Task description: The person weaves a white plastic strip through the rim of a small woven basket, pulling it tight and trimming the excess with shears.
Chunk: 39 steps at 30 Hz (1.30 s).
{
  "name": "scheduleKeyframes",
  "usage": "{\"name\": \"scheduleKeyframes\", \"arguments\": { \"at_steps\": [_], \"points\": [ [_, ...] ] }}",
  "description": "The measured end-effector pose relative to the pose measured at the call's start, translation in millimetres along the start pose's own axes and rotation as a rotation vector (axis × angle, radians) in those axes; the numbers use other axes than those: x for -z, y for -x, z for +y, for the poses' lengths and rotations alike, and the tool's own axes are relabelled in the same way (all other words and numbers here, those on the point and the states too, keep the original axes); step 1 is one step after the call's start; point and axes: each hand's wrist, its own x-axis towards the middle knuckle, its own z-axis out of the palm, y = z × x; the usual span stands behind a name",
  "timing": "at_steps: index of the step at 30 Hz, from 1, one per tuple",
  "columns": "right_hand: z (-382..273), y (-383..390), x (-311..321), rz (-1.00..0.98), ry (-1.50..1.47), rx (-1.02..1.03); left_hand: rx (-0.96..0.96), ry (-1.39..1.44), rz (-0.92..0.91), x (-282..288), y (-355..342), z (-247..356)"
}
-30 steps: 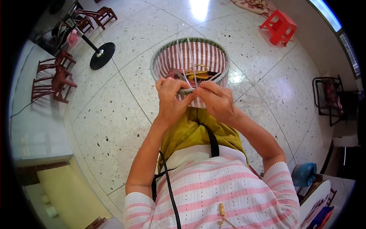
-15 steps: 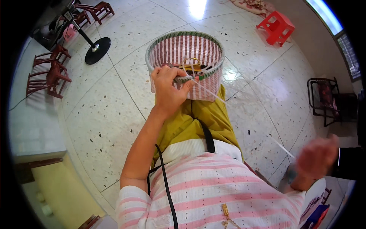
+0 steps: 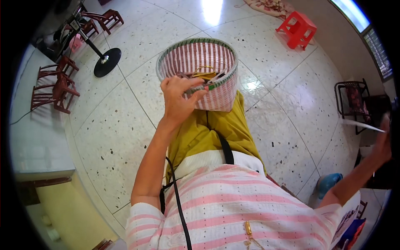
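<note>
A woven basket point(image 3: 221, 98) in pink and white stripes, with a green-and-white bound rim, rests upright on my knees. My left hand point(image 3: 179, 96) is closed on its near rim, thumb toward me and fingers over the edge. Inside the basket lie a yellow-handled object point(image 3: 204, 76) and dark items I cannot make out. Far out at the right edge, my right hand point(image 3: 382, 139) is blurred and partly cut off by the dark border. A thin white strip point(image 3: 361, 124) runs into it; the strip's stretch toward the basket cannot be followed.
A red plastic stool point(image 3: 296, 30) stands at the far right, near a patterned cloth point(image 3: 271, 7). Small wooden chairs point(image 3: 56, 91) and a black round stand base point(image 3: 107, 62) are on the left. A dark-framed chair point(image 3: 353, 98) and a blue bowl-like object point(image 3: 329, 184) are at the right.
My right hand has swung outward and up to the far right edge with the white strip. The left hand still grips the rim; basket and hand sit slightly further left in view.
</note>
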Motion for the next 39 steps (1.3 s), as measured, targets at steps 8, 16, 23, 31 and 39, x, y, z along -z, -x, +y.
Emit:
{"name": "scheduleKeyframes", "arguments": {
  "at_steps": [8, 16, 23, 31, 39],
  "points": [
    [31.9, -56.3, -208.2, -0.215, -1.5, -0.587, -0.009, -0.04, -0.098, 12.9, 2.0, 4.2],
    [-45.8, -61.7, -356.8, -0.642, -1.321, -0.553, 0.017, 0.036, -0.244, 15.4, -0.2, 9.3],
    [-39.1, -86.3, -406.5, -0.998, -0.879, -0.228, 0.016, -0.092, -0.219, 8.5, -4.0, 17.5],
    [-31.0, -77.9, -445.7, -1.429, -0.995, -0.495, 0.043, -0.147, -0.229, 6.1, -4.0, 16.2],
    [-29.1, -69.8, -446.5, -1.334, -1.044, -0.349, 0.025, -0.12, -0.219, 6.4, -3.8, 13.6]
  ]
}}
